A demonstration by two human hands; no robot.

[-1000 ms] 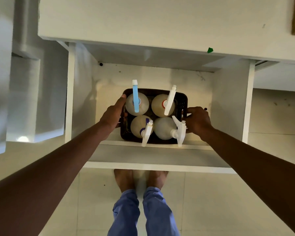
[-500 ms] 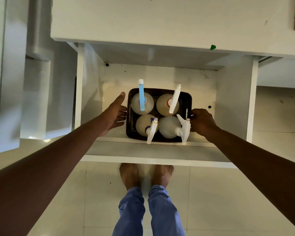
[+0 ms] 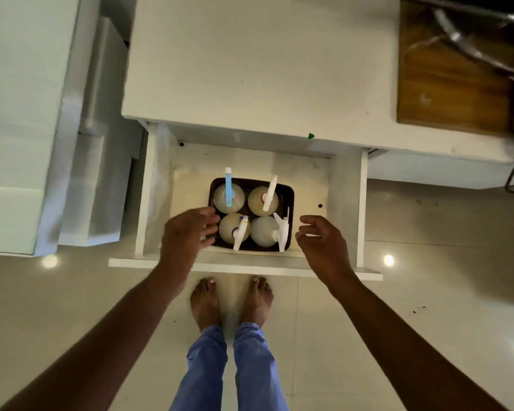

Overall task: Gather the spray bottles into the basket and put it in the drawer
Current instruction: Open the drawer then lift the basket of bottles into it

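Note:
A dark basket (image 3: 288, 193) rests on the floor of the pulled-out white drawer (image 3: 306, 173). Several spray bottles stand upright in it: one with a blue trigger (image 3: 228, 194) at the back left, and others with white triggers at the back right (image 3: 263, 200), front left (image 3: 235, 229) and front right (image 3: 266, 231). My left hand (image 3: 187, 235) hovers above the basket's left side, fingers apart and holding nothing. My right hand (image 3: 324, 241) hangs open just right of the basket, apart from it.
The drawer front (image 3: 244, 266) juts out over the tiled floor just ahead of my bare feet (image 3: 232, 301). A white countertop (image 3: 250, 69) spans above the drawer, with a wooden board (image 3: 448, 81) at its right. White cabinets (image 3: 27, 129) stand at the left.
Both hands have let go of the basket and pulled back toward me, fingers spread. The basket stays in the drawer. The view has risen, showing more countertop.

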